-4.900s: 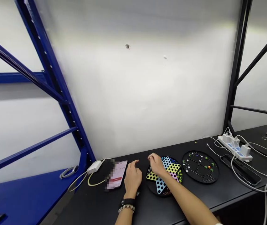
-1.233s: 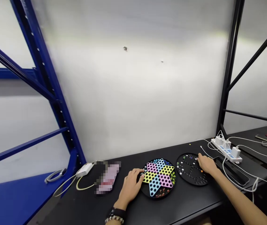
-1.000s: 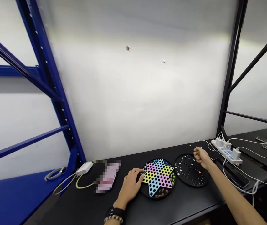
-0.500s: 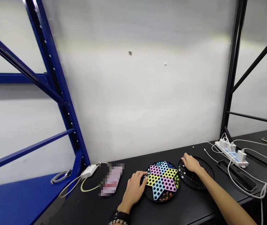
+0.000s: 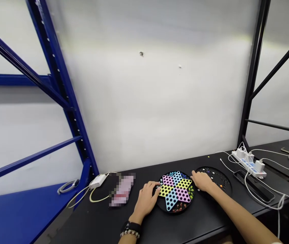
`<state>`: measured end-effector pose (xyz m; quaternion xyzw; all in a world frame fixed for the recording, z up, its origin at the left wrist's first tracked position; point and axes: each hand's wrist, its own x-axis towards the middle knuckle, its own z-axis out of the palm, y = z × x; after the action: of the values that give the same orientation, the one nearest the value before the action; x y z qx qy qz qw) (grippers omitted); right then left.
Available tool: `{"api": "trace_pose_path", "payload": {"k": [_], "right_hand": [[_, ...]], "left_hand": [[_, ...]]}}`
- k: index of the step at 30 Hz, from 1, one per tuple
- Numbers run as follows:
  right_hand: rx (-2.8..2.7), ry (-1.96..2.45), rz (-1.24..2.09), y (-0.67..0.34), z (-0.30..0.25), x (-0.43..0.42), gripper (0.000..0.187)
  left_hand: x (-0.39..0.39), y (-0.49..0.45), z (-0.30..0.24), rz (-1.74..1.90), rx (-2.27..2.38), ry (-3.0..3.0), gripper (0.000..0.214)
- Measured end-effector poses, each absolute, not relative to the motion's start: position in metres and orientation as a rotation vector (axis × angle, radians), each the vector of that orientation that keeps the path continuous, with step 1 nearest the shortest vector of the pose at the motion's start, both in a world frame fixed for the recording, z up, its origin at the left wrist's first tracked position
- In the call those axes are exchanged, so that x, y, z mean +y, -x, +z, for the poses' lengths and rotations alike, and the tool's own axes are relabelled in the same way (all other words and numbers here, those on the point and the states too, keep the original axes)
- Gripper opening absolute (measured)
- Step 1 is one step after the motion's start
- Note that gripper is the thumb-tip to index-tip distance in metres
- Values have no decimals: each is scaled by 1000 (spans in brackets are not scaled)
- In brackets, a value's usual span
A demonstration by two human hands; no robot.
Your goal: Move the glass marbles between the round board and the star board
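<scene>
A round Chinese checkers board (image 5: 174, 191) with a pink, blue and yellow star lies on the black table. Small coloured pieces fill the compartments between the star's points. My left hand (image 5: 146, 198) rests at the board's left rim, thumb and index finger apart by the left compartment. Just right of the board is a round black tray (image 5: 227, 179) with scattered dots or small pieces and one orange spot. My right hand (image 5: 202, 181) is over the tray's left side, fingers curled together near the gap between tray and board. Whatever its fingertips hold is hidden.
A pinkish, blurred-out flat object (image 5: 122, 191) and a white adapter (image 5: 98, 181) with its cable lie to the left. On the right are a black phone (image 5: 253, 186) and a white power strip (image 5: 248, 164) with trailing cables. A white wall (image 5: 159, 112) stands behind the table.
My right hand has shifted left across the tray towards the board, uncovering more of the tray, where an orange spot now shows. My left hand stays at the board's rim. The view has tilted slightly.
</scene>
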<state>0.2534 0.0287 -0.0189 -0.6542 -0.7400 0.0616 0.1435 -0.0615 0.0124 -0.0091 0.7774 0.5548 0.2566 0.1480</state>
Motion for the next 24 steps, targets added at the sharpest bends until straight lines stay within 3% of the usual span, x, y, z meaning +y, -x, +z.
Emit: {"api": "trace_pose_path", "payload": {"k": [3, 8, 12, 16, 19, 24], "right_hand": [[-1812, 1704, 409, -260, -12, 33, 35], [-918, 1062, 1225, -242, 10, 36, 45], [-930, 984, 1412, -183, 14, 29, 45], [-1454, 1245, 905, -104, 2, 15, 41], [-1988, 1474, 400, -65, -6, 3, 16], [-2270, 1586, 180, -57, -2, -10, 31]], "left_hand": [[13, 62, -8, 822, 1593, -2206, 33], [13, 62, -6, 913, 1603, -2177, 33], [13, 63, -6, 984, 1625, -2165, 34], [18, 66, -10, 1090, 1607, -2156, 36], [22, 70, -11, 1210, 1608, -2128, 35], [25, 72, -11, 1299, 1593, -2080, 38]]}}
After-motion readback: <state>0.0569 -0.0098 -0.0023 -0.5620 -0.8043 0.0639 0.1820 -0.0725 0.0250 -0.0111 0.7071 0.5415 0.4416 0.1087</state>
